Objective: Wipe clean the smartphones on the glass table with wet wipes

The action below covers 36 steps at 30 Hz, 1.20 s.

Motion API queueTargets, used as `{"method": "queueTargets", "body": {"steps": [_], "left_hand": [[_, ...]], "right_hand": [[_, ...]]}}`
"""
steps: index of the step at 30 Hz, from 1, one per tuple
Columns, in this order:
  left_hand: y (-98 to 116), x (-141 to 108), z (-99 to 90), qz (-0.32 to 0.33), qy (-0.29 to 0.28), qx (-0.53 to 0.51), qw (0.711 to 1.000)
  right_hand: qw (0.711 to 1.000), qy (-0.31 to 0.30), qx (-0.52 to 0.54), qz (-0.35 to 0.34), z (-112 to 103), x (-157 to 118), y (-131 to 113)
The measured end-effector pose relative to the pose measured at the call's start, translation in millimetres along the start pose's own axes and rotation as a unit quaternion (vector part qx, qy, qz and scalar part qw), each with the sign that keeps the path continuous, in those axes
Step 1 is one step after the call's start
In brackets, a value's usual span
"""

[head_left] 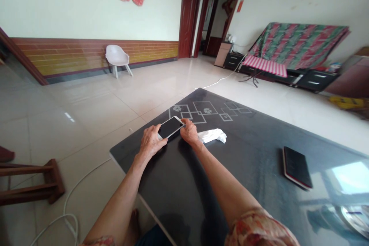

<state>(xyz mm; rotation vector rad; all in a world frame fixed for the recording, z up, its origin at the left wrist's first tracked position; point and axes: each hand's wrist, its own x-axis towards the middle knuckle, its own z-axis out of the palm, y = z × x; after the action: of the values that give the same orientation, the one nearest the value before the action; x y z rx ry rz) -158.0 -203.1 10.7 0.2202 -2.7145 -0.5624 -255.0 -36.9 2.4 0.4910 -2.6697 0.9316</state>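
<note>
A white-framed phone with a dark screen point(170, 127) is held between both hands over the far left part of a glossy black table point(248, 161). Around its left end are the fingers and thumb of my left hand point(150, 140). My right hand point(189, 131) grips the right end, thumb and finger at the corner. Just right of that hand lies a crumpled white tissue point(212, 135). Farther right on the tabletop is a dark notebook-like item with a red edge point(296, 167).
A round shiny object point(356, 217) sits at the table's right edge. White cable point(70, 196) runs over the floor at left, near a wooden stool point(52, 180). Beyond stand a small white chair point(117, 57) and a cabinet under patterned cloth point(300, 44).
</note>
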Motion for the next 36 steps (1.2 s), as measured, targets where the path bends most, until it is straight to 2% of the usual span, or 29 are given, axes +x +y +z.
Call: {"method": "queueTargets", "body": {"steps": [3, 7, 10, 14, 20, 24, 29, 33, 36], "left_hand": [[13, -9, -9.6, 0.024, 0.039, 0.009, 0.999], [47, -31, -11.1, 0.080, 0.055, -0.001, 0.995], [82, -52, 3.0, 0.121, 0.024, -0.017, 0.992], [133, -78, 29.3, 0.162, -0.052, -0.019, 0.985], [191, -101, 58.3, 0.216, -0.121, 0.008, 0.969], [212, -108, 69.3, 0.253, -0.114, 0.045, 0.960], [228, -106, 77.9, 0.277, -0.104, 0.071, 0.952], [236, -100, 81.0, 0.287, -0.108, 0.086, 0.948], [234, -96, 79.7, 0.300, -0.125, 0.083, 0.942]], "right_hand": [[0.999, 0.027, 0.020, -0.013, -14, -7, 3], [0.994, 0.099, 0.050, -0.014, -44, -42, 23], [0.987, 0.145, 0.045, 0.046, -70, -81, 52], [0.977, 0.153, 0.002, 0.147, -106, -127, 99], [0.967, 0.167, -0.053, 0.186, -149, -164, 147], [0.969, 0.155, -0.073, 0.176, -161, -176, 164], [0.977, 0.135, -0.079, 0.147, -167, -177, 176], [0.978, 0.129, -0.078, 0.143, -169, -174, 181], [0.977, 0.132, -0.079, 0.147, -168, -173, 182]]}}
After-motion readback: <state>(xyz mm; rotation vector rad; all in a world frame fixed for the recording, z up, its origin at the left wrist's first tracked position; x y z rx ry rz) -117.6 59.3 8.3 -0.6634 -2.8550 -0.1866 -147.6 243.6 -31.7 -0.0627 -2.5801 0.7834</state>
